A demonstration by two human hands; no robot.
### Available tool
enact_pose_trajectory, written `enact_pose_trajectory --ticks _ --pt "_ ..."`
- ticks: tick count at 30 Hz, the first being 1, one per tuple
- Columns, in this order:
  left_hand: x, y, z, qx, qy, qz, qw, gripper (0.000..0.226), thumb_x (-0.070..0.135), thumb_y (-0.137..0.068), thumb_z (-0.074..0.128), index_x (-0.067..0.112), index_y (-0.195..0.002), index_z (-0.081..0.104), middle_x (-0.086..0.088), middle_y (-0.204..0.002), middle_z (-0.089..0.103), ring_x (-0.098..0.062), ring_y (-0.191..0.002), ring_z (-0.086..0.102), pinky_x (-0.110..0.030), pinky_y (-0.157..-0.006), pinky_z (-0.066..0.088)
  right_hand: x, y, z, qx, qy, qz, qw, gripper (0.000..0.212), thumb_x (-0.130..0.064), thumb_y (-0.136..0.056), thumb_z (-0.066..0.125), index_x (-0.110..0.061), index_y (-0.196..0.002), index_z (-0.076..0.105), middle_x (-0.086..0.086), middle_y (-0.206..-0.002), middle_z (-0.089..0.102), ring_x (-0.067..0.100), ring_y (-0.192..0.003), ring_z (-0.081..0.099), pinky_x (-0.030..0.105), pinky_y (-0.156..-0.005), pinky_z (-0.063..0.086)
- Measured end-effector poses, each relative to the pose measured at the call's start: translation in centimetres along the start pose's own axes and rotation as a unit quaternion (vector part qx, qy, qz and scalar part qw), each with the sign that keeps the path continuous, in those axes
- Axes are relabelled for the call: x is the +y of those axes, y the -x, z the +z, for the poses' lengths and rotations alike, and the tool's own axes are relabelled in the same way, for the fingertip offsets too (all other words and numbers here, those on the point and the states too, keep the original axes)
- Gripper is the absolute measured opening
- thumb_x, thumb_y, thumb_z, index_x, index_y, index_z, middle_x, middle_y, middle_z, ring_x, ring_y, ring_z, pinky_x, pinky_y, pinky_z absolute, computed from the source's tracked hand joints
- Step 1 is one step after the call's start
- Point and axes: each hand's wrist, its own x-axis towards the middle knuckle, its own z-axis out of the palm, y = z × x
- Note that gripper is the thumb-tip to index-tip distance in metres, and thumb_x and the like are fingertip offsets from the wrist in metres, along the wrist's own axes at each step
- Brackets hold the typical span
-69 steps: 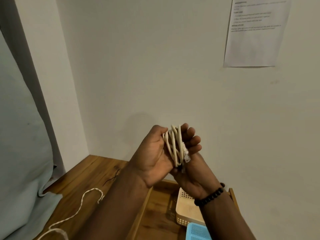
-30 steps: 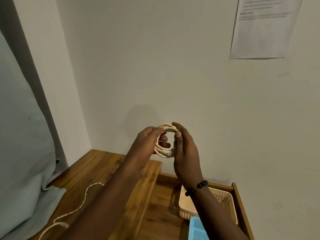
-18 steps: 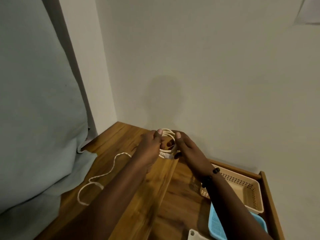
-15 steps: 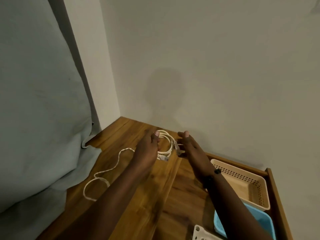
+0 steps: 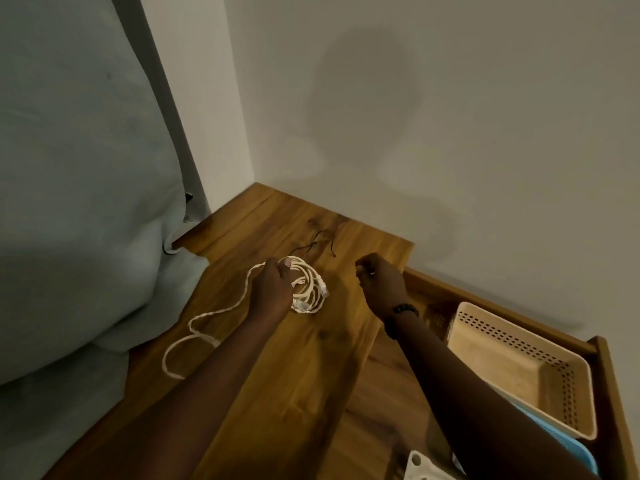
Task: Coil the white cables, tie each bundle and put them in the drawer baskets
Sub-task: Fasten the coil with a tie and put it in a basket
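Head view. The coiled white cable (image 5: 308,289) lies at centre frame on the wooden tabletop (image 5: 277,393), its loops roughly flat on the wood. The left hand (image 5: 273,289) grips the coil's left rim, fingers curled round the strands. The right hand (image 5: 379,284) hovers to the right of the coil, apart from it, fingers curled in; whether it pinches anything cannot be told. Thin dark ties (image 5: 313,245) lie just above the coil, about midway between both hands. The beige basket (image 5: 519,368) sits in the open drawer at lower right. A second, loose white cable (image 5: 204,323) trails toward lower left.
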Motion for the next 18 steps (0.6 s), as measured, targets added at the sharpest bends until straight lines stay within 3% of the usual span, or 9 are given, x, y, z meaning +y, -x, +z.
enact_pose_trajectory --ticks 4,7,10,14,18 --pt "-0.7 -3.4 1.4 0.001 -0.013 -0.018 1.000 0.043 0.035 -0.103 0.035 0.006 -0.129 0.051 -0.017 -0.126 0.061 -0.032 -0.112 0.060 -0.034 -0.084 0.048 0.9 -5.3 2.8 0.007 0.005 0.026 1.000 0.026 -0.021 -0.099 0.049 -0.009 -0.120 0.058 0.009 -0.115 0.064 0.016 -0.085 0.056 0.018 -0.060 0.038" --pt "-1.3 -4.5 1.8 0.009 -0.009 -0.008 1.000 0.042 0.036 -0.103 0.035 0.008 -0.129 0.052 -0.013 -0.127 0.061 -0.028 -0.113 0.060 -0.030 -0.084 0.049 1.4 -8.2 4.8 0.004 -0.028 0.056 0.998 0.036 -0.027 -0.099 0.051 -0.008 -0.129 0.052 0.013 -0.125 0.059 0.027 -0.102 0.060 0.028 -0.073 0.042" --pt "-1.7 -5.7 1.8 0.014 -0.001 0.009 1.000 0.039 0.038 -0.102 0.037 0.011 -0.121 0.057 -0.008 -0.114 0.067 -0.022 -0.102 0.065 -0.037 -0.085 0.055 1.2 -11.2 6.8 -0.005 -0.046 0.083 0.995 0.045 -0.033 -0.099 0.050 -0.006 -0.135 0.046 0.015 -0.128 0.058 0.031 -0.109 0.059 0.034 -0.079 0.046" --pt "-2.0 -6.0 1.4 0.015 -0.007 0.030 0.999 0.030 0.036 -0.102 0.040 0.013 -0.109 0.059 -0.001 -0.096 0.067 -0.015 -0.086 0.066 -0.037 -0.077 0.055 0.7 -12.9 8.9 0.004 -0.030 0.143 0.989 0.041 -0.037 -0.097 0.052 -0.005 -0.123 0.052 0.015 -0.116 0.063 0.032 -0.099 0.062 0.036 -0.073 0.051" --pt "-2.1 -5.6 1.3 0.014 -0.009 0.031 0.999 0.029 0.035 -0.101 0.041 0.014 -0.108 0.060 -0.002 -0.093 0.068 -0.016 -0.085 0.065 -0.039 -0.076 0.054 0.9 -13.5 10.3 0.017 0.008 0.168 0.986 0.021 -0.025 -0.097 0.052 -0.008 -0.106 0.060 0.013 -0.102 0.066 0.028 -0.082 0.060 0.029 -0.060 0.043"
